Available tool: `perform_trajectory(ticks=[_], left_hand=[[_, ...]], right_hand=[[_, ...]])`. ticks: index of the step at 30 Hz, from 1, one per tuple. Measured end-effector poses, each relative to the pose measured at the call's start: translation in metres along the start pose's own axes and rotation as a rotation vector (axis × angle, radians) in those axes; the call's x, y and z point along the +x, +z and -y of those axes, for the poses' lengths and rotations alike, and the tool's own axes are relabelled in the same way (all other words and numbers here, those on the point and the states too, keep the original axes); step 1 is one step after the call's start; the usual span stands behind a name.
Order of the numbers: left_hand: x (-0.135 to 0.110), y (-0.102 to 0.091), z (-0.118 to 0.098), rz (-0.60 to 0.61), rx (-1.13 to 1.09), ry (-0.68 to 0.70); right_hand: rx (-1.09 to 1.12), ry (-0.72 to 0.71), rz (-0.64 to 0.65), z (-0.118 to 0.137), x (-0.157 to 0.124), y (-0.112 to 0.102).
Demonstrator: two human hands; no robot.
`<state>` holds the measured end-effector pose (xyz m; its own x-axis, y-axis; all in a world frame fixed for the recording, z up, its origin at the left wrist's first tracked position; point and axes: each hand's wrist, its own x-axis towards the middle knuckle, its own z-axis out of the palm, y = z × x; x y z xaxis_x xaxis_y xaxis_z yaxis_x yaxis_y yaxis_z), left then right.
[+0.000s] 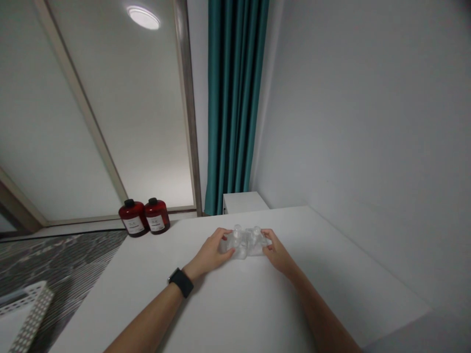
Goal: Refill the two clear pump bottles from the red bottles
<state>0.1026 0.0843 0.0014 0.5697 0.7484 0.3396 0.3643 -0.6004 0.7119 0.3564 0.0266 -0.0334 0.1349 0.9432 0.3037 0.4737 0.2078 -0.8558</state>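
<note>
On the white table (235, 304), two clear plastic containers (246, 242) with rounded knob-like tops lie side by side; their exact kind is hard to make out, and they look like soft pouches or small bottles. My left hand (211, 251), with a dark watch (180, 282) on the wrist, holds the left one between thumb and fingers. Around the right edge of the other curl the thumb and fingers of my right hand (276, 252). Glare on the plastic hides whether the two pieces are joined.
Two dark red bottles (157, 216) with black caps stand at the table's far left corner. A white perforated basket (33, 314) is at lower left, beyond the table edge. Behind are a white cabinet (245, 201), a teal curtain (235, 108) and a wall (368, 122) on the right.
</note>
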Motion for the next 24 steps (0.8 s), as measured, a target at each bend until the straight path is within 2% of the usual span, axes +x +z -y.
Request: perform_trajectory(ticks=[6, 16, 24], left_hand=[[-0.001, 0.004, -0.005, -0.025, -0.009, -0.013], [-0.003, 0.011, 0.003, -0.045, -0.100, -0.033], [-0.006, -0.001, 0.001, -0.077, -0.059, -0.020]], right_hand=[[0.009, -0.019, 0.013, 0.001, -0.003, 0.001], [0.035, -0.051, 0.025, 0.003, -0.004, 0.001], [0.067, -0.074, 0.035, 0.012, -0.004, 0.009]])
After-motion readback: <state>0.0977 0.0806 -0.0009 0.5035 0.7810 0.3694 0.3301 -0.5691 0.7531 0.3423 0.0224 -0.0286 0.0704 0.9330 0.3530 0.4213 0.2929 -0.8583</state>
